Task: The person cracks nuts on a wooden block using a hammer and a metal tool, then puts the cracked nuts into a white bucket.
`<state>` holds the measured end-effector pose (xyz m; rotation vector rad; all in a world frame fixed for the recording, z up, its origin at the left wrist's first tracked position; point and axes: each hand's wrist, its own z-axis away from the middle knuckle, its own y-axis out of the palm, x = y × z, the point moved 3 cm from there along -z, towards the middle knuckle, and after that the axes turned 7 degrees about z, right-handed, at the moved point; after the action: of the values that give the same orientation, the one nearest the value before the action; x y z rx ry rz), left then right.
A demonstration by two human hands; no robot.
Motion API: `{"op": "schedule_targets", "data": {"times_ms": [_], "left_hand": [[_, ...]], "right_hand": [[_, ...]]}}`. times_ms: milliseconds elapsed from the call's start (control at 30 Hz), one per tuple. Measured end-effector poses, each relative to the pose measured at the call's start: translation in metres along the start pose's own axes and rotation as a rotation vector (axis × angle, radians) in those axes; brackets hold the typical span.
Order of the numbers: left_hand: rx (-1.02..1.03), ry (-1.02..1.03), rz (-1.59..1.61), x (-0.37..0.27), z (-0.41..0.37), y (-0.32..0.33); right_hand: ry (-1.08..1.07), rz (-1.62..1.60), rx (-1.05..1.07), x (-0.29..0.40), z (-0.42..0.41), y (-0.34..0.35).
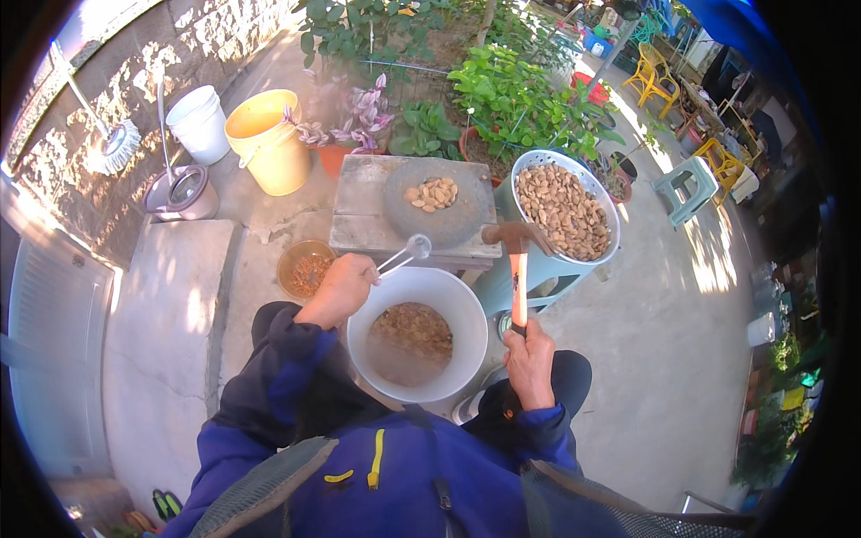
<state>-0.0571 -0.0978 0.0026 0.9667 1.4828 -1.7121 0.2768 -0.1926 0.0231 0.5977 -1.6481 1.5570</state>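
In my left hand (pixel 343 286) is a thin two-armed utensil with a round end, like small tongs (pixel 418 246); its end hangs by the near edge of a round stone block (pixel 403 215). Several brown pits or nuts (pixel 437 194) lie in the stone's hollow. The stone rests on a low wooden bench (pixel 360 202). My right hand (pixel 531 363) grips the handle of a claw hammer (pixel 518 269), head raised beside the bench. Between my knees stands a white bucket (pixel 469 316) with brown shell pieces (pixel 414 336) at its bottom.
A perforated basin (pixel 613 225) heaped with whole pits sits on a pale plastic stool (pixel 514 279) at right. A bowl (pixel 281 272) of reddish-brown kernels stands left of the white bucket. Yellow (pixel 276 158) and white pails (pixel 198 124) stand farther left. Potted plants (pixel 518 101) line the far side.
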Motion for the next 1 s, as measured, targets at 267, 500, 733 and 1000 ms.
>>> {"op": "schedule_targets", "data": {"times_ms": [267, 500, 733, 1000], "left_hand": [[-0.291, 0.045, 0.054, 0.012, -0.054, -0.023], [-0.307, -0.148, 0.240, 0.024, -0.096, -0.013], [-0.228, -0.256, 0.473, 0.022, -0.127, -0.012], [-0.193, -0.014, -0.038, 0.049, -0.154, -0.015]], "right_hand": [[-0.095, 0.054, 0.003, -0.026, 0.007, 0.021], [-0.049, -0.047, 0.028, -0.031, -0.006, 0.025], [0.260, -0.466, 0.208, 0.010, -0.032, 0.019], [0.316, -0.814, 0.322, 0.047, -0.094, 0.051]]}}
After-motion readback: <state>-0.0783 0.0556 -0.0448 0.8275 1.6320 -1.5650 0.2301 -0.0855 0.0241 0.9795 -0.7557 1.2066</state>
